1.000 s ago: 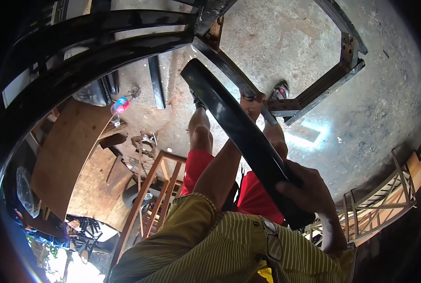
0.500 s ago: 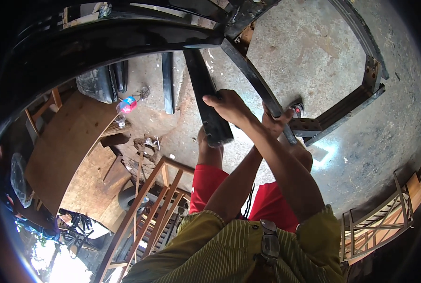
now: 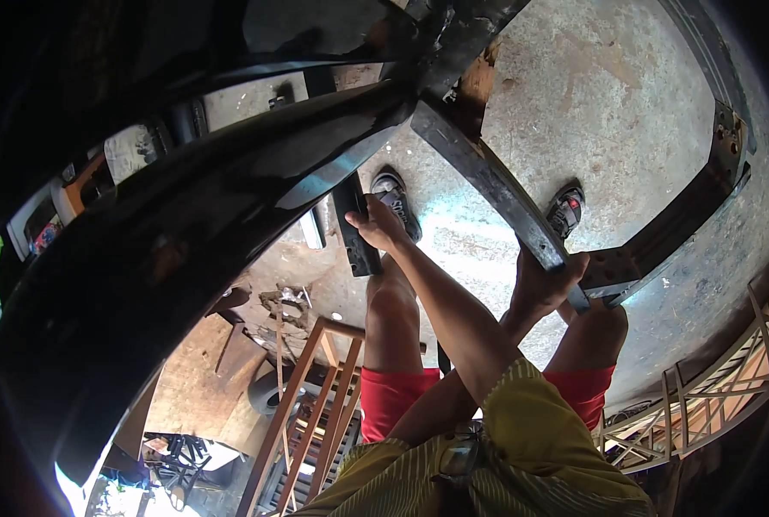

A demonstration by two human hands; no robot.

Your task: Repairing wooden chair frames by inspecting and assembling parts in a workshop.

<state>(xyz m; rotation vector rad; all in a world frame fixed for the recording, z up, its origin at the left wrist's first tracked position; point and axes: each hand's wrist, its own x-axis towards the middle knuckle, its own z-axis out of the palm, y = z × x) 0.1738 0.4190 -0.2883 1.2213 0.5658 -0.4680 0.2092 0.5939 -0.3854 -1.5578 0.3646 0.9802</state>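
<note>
A large black furniture frame, its exact kind unclear, fills the upper view. It has glossy curved slats on the left and straight dark rails on the right. My forearms cross. My left hand, on the right side, is closed round the lower end of a straight dark rail. My right hand, reaching left, is closed on a flat black leg near its lower end. The leg's upper part is hidden behind a glossy slat. Both rail and leg hang over my feet and knees.
Angled dark rails with bolt holes continue the frame on the right. A brown wooden rack stands by my left leg, with plywood sheets beyond. Pale lattice frames lean at lower right. My shoes rest on the concrete floor.
The frame has tilted, and its glossy slats have swung down across the left side. My left hand moved right and down with the rail; my right hand moved slightly down and left with the leg.
</note>
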